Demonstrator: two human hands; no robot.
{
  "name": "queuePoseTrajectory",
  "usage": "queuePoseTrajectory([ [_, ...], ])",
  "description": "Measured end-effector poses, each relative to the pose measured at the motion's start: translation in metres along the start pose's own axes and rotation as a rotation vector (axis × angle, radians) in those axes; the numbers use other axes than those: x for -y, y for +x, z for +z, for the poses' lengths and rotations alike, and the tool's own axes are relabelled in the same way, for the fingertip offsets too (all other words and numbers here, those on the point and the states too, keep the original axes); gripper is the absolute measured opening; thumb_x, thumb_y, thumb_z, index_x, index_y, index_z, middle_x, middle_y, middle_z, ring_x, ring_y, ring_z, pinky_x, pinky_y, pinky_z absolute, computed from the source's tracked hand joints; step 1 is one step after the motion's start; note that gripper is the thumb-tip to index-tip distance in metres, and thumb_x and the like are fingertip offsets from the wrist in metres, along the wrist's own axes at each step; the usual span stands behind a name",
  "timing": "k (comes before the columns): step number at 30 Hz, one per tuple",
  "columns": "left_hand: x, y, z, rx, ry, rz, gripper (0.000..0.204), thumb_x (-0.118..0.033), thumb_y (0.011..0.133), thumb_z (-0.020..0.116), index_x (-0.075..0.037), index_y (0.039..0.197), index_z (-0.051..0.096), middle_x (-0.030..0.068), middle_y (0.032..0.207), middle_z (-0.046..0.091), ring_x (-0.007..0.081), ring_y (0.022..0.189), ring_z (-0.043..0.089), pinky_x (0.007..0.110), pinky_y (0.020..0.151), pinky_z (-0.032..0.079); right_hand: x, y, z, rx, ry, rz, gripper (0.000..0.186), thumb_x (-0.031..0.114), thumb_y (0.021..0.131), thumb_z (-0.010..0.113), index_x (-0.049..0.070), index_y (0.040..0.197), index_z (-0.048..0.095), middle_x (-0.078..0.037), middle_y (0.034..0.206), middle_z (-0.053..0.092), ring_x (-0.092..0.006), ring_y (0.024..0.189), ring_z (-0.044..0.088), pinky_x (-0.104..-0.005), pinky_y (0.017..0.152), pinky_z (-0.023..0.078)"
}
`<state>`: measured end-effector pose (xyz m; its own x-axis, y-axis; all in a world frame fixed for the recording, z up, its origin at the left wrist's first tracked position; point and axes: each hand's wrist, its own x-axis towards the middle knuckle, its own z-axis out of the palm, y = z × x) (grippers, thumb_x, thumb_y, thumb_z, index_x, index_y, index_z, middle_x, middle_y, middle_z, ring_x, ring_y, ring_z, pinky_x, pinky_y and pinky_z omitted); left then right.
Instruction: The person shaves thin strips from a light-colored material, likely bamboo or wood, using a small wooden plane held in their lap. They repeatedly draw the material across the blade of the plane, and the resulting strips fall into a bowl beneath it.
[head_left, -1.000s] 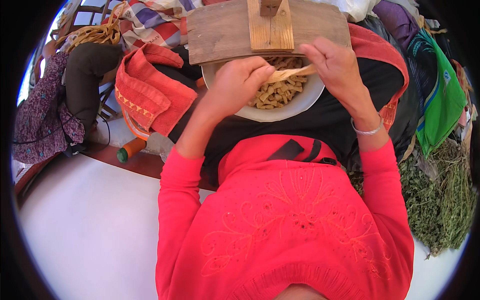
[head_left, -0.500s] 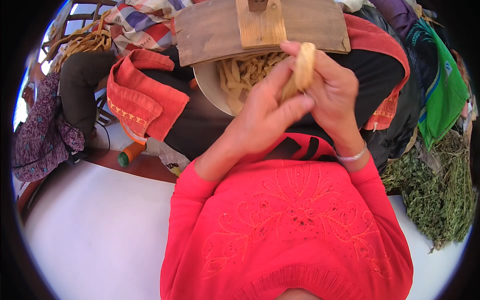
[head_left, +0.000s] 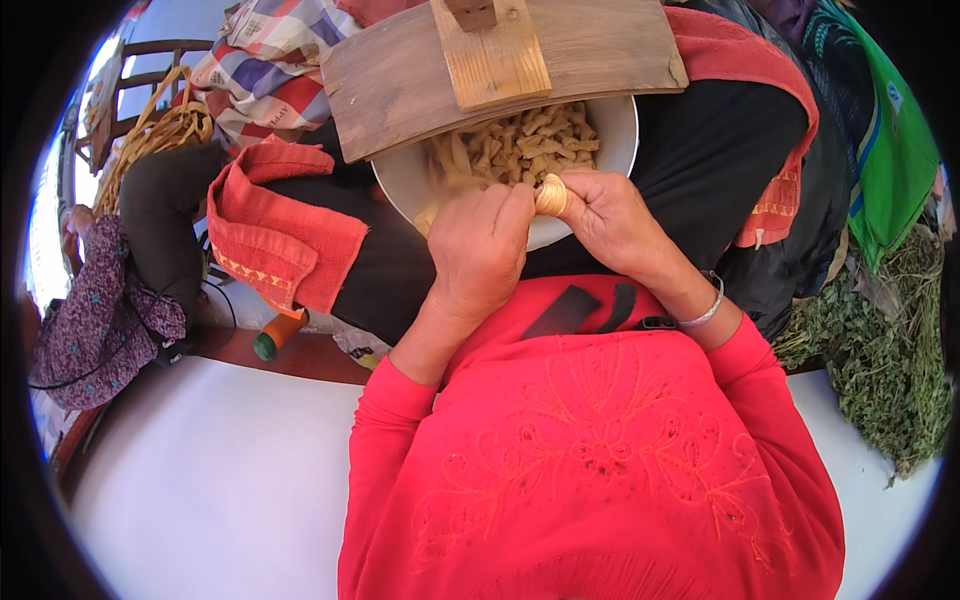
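Observation:
My right hand [head_left: 610,215] pinches a pale yellow strip wound into a small, tight coil [head_left: 551,196], thumb and fingers closed round its right side. My left hand [head_left: 475,245] is a fist against the coil's left side, and a blurred length of strip hangs beside it into the white bowl [head_left: 622,140]. The strip's part inside that fist is hidden. In the bowl, long pale strips lie at the left and many short chopped pieces [head_left: 545,140] at the right. A wooden board [head_left: 610,50] with a lighter wood block [head_left: 492,55] covers the bowl's far part.
Red towels [head_left: 290,240] lie over my dark-trousered legs. An orange handle with a green end [head_left: 278,335] shows at the left, near a purple patterned garment [head_left: 110,310]. Yellowish strips [head_left: 165,135] hang on a rack. Bundles of dried green herbs [head_left: 880,350] lie right.
Both hands have come down toward me and to the left, and my left hand has closed into a fist. The coil now lies between them, and the chopped pieces in the bowl show.

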<state>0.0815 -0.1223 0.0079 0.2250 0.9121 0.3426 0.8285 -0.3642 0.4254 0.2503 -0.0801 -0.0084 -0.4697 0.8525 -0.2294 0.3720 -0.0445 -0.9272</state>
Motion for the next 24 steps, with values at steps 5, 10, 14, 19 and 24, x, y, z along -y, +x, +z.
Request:
queuePoseTrajectory([
  [5,0.008,0.002,0.021,-0.129,-0.166,0.002,0.026,0.003,0.075,0.067,-0.002,0.1,0.063,0.0095,0.086,0.061,0.0272,0.074,0.062,0.034,0.063,0.049,-0.015,0.007,0.011,0.167,0.893,0.381,0.033,0.033,0.094,0.059,0.002,0.09,0.066,-0.003,0.089,0.066,-0.0146,0.083,0.062,-0.0299,0.073,0.048],
  [10,0.016,0.0,0.027,-0.039,-0.413,-0.047,0.033,0.001,0.08,0.064,0.0,0.112,0.061,0.0144,0.099,0.062,0.0317,0.092,0.061,0.036,0.079,0.049,-0.027,0.009,0.009,0.277,1.289,0.464,0.025,0.028,0.093,0.06,0.005,0.102,0.066,-0.003,0.104,0.064,-0.013,0.093,0.06,-0.0286,0.083,0.047],
  [14,0.004,0.007,0.012,0.025,-0.578,-0.192,0.028,-0.005,0.083,0.062,0.0,0.11,0.06,0.0165,0.101,0.061,0.0329,0.093,0.06,0.037,0.08,0.047,-0.023,0.015,0.009,0.153,1.039,0.259,0.019,0.018,0.093,0.06,0.0,0.094,0.067,-0.004,0.106,0.062,-0.0124,0.09,0.06,-0.0276,0.084,0.047],
  [19,0.001,0.033,0.011,0.21,-0.501,-0.475,0.021,-0.015,0.09,0.057,0.001,0.102,0.06,0.0171,0.088,0.062,0.0283,0.078,0.061,0.034,0.07,0.047,-0.008,0.022,0.005,-0.253,-0.021,-0.272,0.008,0.0,0.082,0.058,-0.004,0.086,0.064,-0.012,0.108,0.059,-0.025,0.096,0.057,-0.0315,0.084,0.045],
  [24,0.015,0.032,0.032,0.19,-0.878,-0.568,0.02,-0.015,0.093,0.052,0.001,0.1,0.06,0.0061,0.076,0.06,0.0129,0.066,0.056,0.027,0.06,0.044,-0.001,0.017,0.002,-0.334,-0.052,-0.386,0.006,-0.002,0.079,0.062,-0.004,0.085,0.064,-0.013,0.106,0.058,-0.0246,0.095,0.056,-0.0314,0.082,0.046],
])
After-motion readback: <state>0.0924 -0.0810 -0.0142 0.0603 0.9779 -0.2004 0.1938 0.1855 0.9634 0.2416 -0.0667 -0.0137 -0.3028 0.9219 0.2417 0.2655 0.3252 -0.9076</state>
